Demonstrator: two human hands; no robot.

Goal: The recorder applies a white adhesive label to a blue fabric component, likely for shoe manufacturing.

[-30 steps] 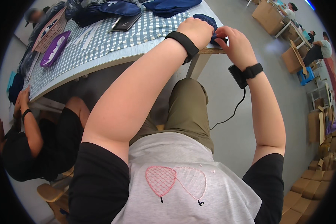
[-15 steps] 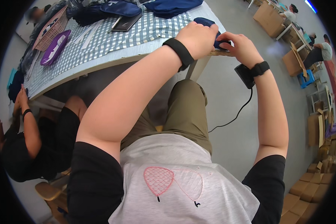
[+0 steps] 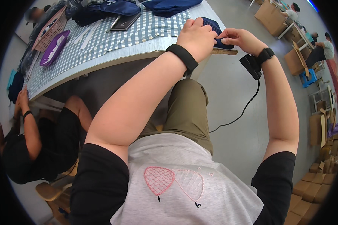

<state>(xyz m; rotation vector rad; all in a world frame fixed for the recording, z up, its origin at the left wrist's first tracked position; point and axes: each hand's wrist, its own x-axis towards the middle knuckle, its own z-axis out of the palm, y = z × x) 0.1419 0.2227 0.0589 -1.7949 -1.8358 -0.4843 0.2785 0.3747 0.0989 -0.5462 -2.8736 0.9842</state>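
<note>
The right hand (image 3: 246,39) has shifted slightly outward, showing more of the blue cloth (image 3: 212,24); handling now seems centred on its near edge. The cloth lies at one o'clock, on the corner of the surface (image 3: 150,48). The right fingers close in a pinch on it; the left hand (image 3: 196,39) covers part, its grip impossible to tell. At ten o'clock, a purple tray (image 3: 45,61) holds white pieces (image 3: 56,45); the basket's (image 3: 44,42) contents are unclear.
</note>
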